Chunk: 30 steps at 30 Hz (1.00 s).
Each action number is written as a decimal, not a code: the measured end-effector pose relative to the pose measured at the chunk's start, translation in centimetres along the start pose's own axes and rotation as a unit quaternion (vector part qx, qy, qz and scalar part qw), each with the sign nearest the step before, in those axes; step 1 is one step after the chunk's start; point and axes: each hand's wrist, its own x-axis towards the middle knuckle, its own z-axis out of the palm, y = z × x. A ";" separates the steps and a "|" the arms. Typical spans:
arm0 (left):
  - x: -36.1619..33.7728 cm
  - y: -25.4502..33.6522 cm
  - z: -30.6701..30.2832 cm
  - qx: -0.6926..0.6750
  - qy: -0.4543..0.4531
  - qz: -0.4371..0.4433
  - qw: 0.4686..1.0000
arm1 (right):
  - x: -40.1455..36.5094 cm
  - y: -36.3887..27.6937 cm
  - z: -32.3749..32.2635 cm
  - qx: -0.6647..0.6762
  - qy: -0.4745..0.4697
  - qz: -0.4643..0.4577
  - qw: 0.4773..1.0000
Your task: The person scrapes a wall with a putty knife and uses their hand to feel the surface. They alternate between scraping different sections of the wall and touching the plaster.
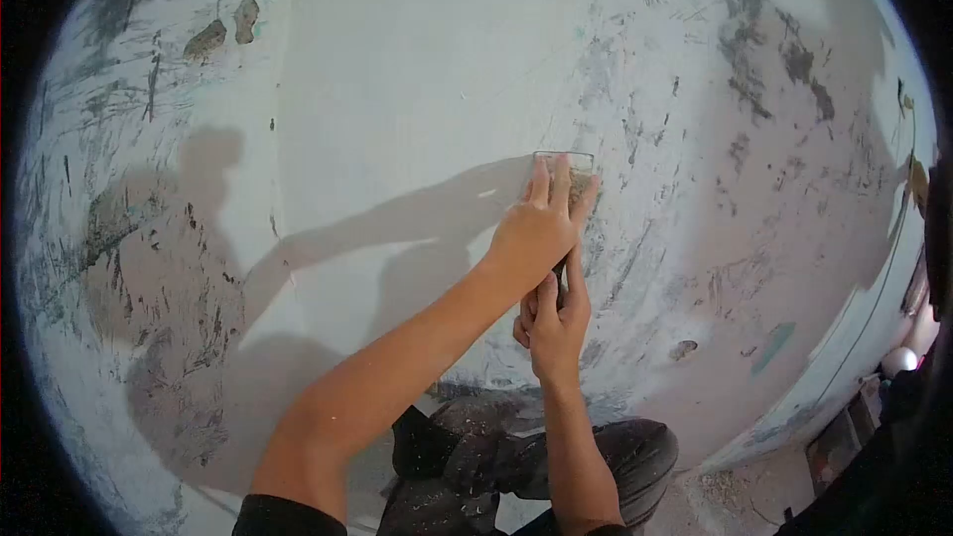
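A wide-bladed putty knife [582,167] lies against the wall [417,60], its blade edge pointing up. My left hand [537,230] presses on the blade from above, with its fingers stretched out and spread. Just below, my right hand [558,330] is closed around the dark handle, which is mostly hidden by my fingers. Brownish residue shows on the blade between the left fingers. Left of the knife the wall looks smooth and pale; to the right it is rough, with grey scuffs and marks.
Chipped holes [206,41] mark the wall at upper left, and a small pit [683,349] lies at lower right. Shadows of my arms cross the wall. My bent knee [640,452] is close below. Debris covers the floor [740,496], beside boxes [844,442] and a white round object [899,361].
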 end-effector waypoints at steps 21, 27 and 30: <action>1.7 -1.5 0.2 -0.033 0.048 0.035 0.998 | 0.9 -0.2 0.8 0.031 0.009 -0.028 0.999; 0.8 -0.6 -0.1 -0.027 0.020 0.025 0.999 | 0.2 0.5 0.1 -0.025 0.010 -0.054 0.998; 1.1 -1.1 -0.7 -0.048 0.008 0.033 0.998 | 0.6 0.5 0.6 0.009 0.007 -0.043 0.999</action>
